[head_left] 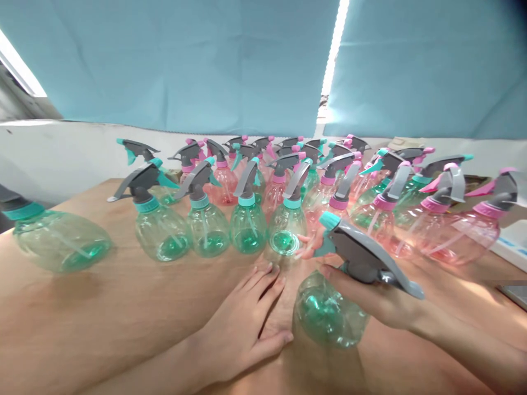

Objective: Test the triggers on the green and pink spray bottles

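My right hand [354,291] is wrapped round the neck of a green spray bottle [325,312] with a grey and teal trigger head, its nozzle pointing left and away from me. The bottle leans, and I cannot tell whether its base touches the table. My left hand [242,323] lies flat on the wooden table [123,334], fingers spread, just left of that bottle. Beyond my fingers stand green spray bottles in a row, the nearest a clear green one [287,233] with a teal collar. Pink spray bottles [379,219] stand to its right.
Many more pink and green bottles crowd behind, up to the white wall [82,148]. One green bottle [61,241] stands apart at the far left. Blue cloth [206,66] hangs over the window. At the right edge lies a white object [513,241].
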`<state>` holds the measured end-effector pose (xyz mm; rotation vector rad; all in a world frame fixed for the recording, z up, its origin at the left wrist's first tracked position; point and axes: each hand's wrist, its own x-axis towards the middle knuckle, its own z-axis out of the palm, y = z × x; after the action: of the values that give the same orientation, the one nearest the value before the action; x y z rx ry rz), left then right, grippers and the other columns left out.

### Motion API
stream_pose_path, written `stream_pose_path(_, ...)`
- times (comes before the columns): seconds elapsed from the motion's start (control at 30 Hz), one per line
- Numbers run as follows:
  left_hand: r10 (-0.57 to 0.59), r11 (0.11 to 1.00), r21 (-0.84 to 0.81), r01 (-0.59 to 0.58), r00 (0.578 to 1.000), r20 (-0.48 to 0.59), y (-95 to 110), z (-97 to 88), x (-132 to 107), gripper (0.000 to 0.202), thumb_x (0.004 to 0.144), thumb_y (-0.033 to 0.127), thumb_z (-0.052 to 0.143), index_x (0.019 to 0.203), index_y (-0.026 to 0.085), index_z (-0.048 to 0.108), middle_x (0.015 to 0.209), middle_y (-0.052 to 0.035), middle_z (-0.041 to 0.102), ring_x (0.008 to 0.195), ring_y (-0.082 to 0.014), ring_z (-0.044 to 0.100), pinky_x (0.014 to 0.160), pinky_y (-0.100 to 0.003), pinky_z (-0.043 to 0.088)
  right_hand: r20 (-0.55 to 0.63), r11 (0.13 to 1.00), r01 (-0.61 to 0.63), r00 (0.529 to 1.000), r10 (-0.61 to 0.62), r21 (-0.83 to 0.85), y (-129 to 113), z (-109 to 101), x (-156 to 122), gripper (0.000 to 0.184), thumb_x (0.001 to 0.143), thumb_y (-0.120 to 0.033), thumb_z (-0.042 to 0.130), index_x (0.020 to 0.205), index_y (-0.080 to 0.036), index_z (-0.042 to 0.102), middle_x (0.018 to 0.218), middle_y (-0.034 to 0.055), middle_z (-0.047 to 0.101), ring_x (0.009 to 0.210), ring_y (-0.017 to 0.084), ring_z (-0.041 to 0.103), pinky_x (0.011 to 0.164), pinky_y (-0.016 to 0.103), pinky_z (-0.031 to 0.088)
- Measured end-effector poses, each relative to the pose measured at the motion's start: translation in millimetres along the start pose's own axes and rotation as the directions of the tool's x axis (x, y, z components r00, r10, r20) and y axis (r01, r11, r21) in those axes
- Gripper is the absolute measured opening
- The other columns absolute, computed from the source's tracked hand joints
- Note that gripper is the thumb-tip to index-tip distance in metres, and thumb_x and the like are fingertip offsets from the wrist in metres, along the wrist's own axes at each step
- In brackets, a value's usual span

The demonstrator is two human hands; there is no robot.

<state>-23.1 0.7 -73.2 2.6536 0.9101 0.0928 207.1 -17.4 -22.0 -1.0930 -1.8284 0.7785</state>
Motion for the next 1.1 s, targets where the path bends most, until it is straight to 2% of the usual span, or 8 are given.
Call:
stream_pose_path(0.1,-0.004,1.000,-0.009,0.004,1.000,-0.023,-2,1.9,-1,0.073,0.093,0.058,0.046,0.147,0.009,0.036,0.154,-0.0202,0.034,0.144,-0.0370,0.027,0.114,-0.060,0.029,0.047,0.995,0.000,0.999,-0.004,0.098,-7,-1,2,0.010,0.083,-0.017,0.051,0.077,-0.025,0.051,0.049,-0.0096,0.029,0.038,0.008,0.025,0.035,0.022,0.023)
stream_pose_path(0.27,-0.020,0.999,-0.028,0.019,0.999,-0.036,-3,0.6,-1,0.073,0.092,0.059,0.047,0.146,0.011,0.039,0.151,-0.0197,0.039,0.141,-0.0391,0.033,0.112,-0.061,0.032,0.042,0.985,0.015,0.999,-0.023,0.174,-18,-2,6,0.013,0.075,-0.014,0.051,0.072,-0.026,0.046,0.048,-0.0092,0.027,0.038,0.008,0.023,0.033,0.021,0.019)
stream_pose_path(0.37,-0.014,1.000,-0.015,0.014,0.999,-0.032,-2,-0.1,-1,0.072,0.092,0.057,0.048,0.145,0.010,0.040,0.151,-0.0202,0.038,0.141,-0.0397,0.032,0.112,-0.062,0.032,-0.003,0.989,0.035,0.999,-0.035,0.142,-18,-1,6,0.014,0.073,-0.015,0.053,0.067,-0.026,0.045,0.047,-0.0077,0.027,0.037,0.009,0.024,0.032,0.022,0.019)
stream_pose_path(0.47,0.009,1.000,-0.025,-0.011,0.998,-0.069,-3,1.6,-1,0.070,0.091,0.055,0.051,0.146,0.012,0.038,0.152,-0.0184,0.039,0.142,-0.0386,0.031,0.113,-0.061,0.030,-0.032,0.997,0.045,0.999,-0.043,0.063,-13,0,5,0.010,0.075,-0.019,0.055,0.071,-0.028,0.054,0.046,-0.0079,0.025,0.035,0.010,0.022,0.031,0.023,0.022)
stream_pose_path(0.57,0.023,0.999,-0.044,-0.028,0.995,-0.101,-4,4.1,-2,0.070,0.091,0.054,0.053,0.147,0.015,0.036,0.152,-0.0176,0.039,0.142,-0.0382,0.031,0.113,-0.061,0.030,-0.021,0.998,0.056,0.998,-0.056,0.024,-10,2,5,0.020,0.081,-0.023,0.056,0.098,-0.029,0.064,0.051,-0.0059,0.044,0.037,0.012,0.036,0.035,0.025,0.038)
stream_pose_path(0.7,0.031,0.998,-0.052,-0.037,0.994,-0.106,-5,5.4,-1,0.069,0.091,0.053,0.053,0.148,0.017,0.036,0.151,-0.0176,0.039,0.141,-0.0375,0.033,0.113,-0.061,0.030,-0.008,0.991,0.118,0.993,-0.118,0.064,-10,3,8,0.037,0.085,-0.022,0.055,0.120,-0.031,0.058,0.083,0.0007,0.067,0.053,0.016,0.059,0.050,0.031,0.054)
stream_pose_path(0.9,0.030,0.999,-0.013,-0.031,0.996,-0.089,-5,5.8,1,0.069,0.091,0.052,0.054,0.146,0.014,0.038,0.152,-0.0185,0.038,0.141,-0.0373,0.033,0.113,-0.061,0.029,-0.013,0.989,0.143,0.990,-0.142,0.043,-11,2,9,0.041,0.085,-0.016,0.052,0.124,-0.031,0.057,0.097,0.0020,0.069,0.066,0.018,0.066,0.063,0.035,0.059)
stream_pose_path(1.1,0.025,1.000,-0.008,-0.026,0.995,-0.094,-8,8.7,1,0.070,0.092,0.055,0.049,0.145,0.010,0.039,0.150,-0.0210,0.041,0.138,-0.0393,0.036,0.111,-0.062,0.031,-0.052,0.970,0.231,0.972,-0.227,0.072,-12,4,11,0.042,0.085,-0.020,0.057,0.125,-0.032,0.055,0.117,0.0055,0.067,0.097,0.024,0.068,0.081,0.042,0.059)
